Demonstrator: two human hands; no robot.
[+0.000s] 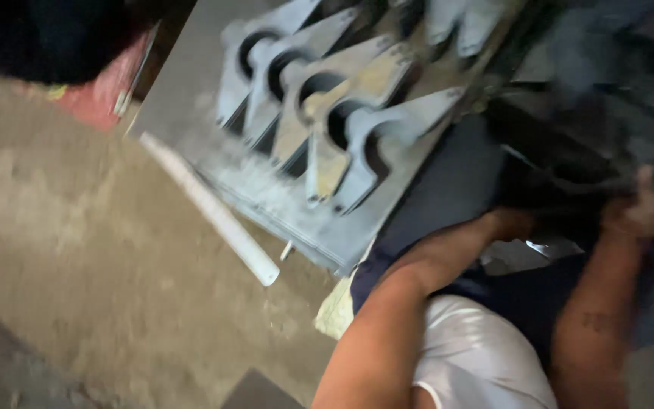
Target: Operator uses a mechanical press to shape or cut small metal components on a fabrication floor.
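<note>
The view is tilted and blurred. My left forearm reaches up from the bottom, and my left hand [515, 221] disappears under a dark, flat object [562, 170] at the right, so its fingers are hidden. At the far right, my right hand [643, 210] curls over the edge of the same dark object. Just left of both hands, several grey cut metal plates [342, 98] with round notches lean in a row on a grey metal sheet [183, 91].
A white pipe [217, 216] lies along the sheet's near edge on the concrete floor [92, 265]. A red object [107, 87] and a dark shape [47, 38] sit at the upper left. Dark blue cloth [448, 182] and a white garment [478, 356] fill the lower right.
</note>
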